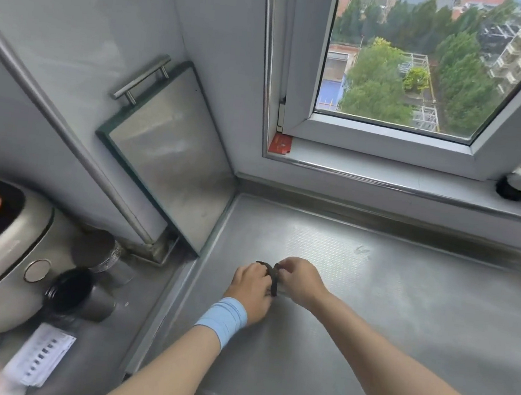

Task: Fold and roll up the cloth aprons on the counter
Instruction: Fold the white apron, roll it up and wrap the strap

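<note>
Both hands are down together on the steel tabletop (pixel 386 298), near its left edge below the window (pixel 392 66). Between them sits a dark strip of cloth (pixel 273 278), small and narrow, arching up from the surface. I take it for an apron's tie or a tightly rolled bundle, though from here I cannot tell which. The left hand (pixel 252 287), the one with the pale blue wristband (pixel 223 319), has its fingers curled over the strip from its side. The right hand (pixel 297 282) pinches the upper end, fingertips closed on the cloth.

This looks like the tail end of the rolling step, with the loose end being wound or tucked. No spread-out apron shows anywhere on the tabletop. The next move calls for a firm hold by the left hand while the right draws the end snug, so the bundle doesn't spring open. Off to the left stand a rice cooker (pixel 0 245) and a dark cup (pixel 69 290), well apart from the work.
</note>
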A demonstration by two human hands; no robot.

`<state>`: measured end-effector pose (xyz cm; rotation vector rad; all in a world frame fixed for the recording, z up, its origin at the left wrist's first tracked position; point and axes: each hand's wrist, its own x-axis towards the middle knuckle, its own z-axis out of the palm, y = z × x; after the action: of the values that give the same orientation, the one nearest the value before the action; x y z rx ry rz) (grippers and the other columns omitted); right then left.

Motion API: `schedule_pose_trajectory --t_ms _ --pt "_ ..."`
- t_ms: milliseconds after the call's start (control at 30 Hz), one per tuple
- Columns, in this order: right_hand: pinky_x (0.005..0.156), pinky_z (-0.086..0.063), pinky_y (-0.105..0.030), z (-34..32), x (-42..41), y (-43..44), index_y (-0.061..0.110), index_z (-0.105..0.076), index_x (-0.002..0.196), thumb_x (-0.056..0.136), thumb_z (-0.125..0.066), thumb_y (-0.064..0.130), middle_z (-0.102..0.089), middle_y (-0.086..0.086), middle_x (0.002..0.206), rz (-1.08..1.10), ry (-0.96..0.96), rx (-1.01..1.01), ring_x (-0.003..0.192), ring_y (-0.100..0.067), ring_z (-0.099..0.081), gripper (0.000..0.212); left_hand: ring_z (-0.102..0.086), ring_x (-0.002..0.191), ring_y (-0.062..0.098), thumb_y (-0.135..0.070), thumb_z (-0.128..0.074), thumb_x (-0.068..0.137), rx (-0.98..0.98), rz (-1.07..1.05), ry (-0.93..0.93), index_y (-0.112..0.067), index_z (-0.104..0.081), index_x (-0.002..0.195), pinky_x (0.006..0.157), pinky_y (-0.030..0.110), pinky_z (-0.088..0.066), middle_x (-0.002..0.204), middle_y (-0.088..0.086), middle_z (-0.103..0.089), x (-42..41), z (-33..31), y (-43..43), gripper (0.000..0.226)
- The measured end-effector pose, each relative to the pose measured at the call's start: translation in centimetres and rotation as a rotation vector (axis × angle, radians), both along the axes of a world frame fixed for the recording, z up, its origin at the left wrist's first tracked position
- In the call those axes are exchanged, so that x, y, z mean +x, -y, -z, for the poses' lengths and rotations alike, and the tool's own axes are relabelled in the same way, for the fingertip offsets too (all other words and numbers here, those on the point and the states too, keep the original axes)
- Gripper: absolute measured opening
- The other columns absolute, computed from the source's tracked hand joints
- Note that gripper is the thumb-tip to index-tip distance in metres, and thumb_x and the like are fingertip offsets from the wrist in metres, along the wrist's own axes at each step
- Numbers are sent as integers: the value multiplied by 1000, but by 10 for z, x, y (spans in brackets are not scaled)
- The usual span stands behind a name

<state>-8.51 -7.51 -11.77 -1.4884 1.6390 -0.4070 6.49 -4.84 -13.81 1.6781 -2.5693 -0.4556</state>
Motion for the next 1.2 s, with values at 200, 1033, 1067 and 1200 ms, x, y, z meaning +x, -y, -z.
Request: schedule_pose_trajectory --t_ms 200,1033,1067,1200 --pt "53 -30 -16 39 0 -20 12 -61 62 87 -56 5 -48 6 56 -53 -63 -212 56 -10 -39 26 -51 96 17 -22 -36 88 -137 14 -68 -21 -66 80 92 24 -29 91 -3 -60 0 35 -18 31" --pt "78 -31 -2 53 2 -34 20 -79 87 86 -70 26 -64 14 90 -116 -70 -287 93 -3 -46 11 -66 89 18 -13 -61 89 230 -290 -471 -16 -76 99 76 11 -41 96 3 -74 16 31 1 19" --pt "78 -31 -1 53 2 -35 19 -79 86 85 -70 23 -66 13 90 -117 -70 -287 93 -4 -48 10 -65 88 18 -13 -61 89 235 -297 -470 -15 -76 98 75 11 -40 94 4 -74 16 33 0 18" --pt "79 -32 -1 51 2 -39 22 -79 88 83 -66 16 -71 16 93 -63 -54 -299 94 -3 -51 15 -62 85 20 -15 -62 88 227 -270 -421 -11 -76 92 78 21 -44 90 7 -71 15 32 -2 15"
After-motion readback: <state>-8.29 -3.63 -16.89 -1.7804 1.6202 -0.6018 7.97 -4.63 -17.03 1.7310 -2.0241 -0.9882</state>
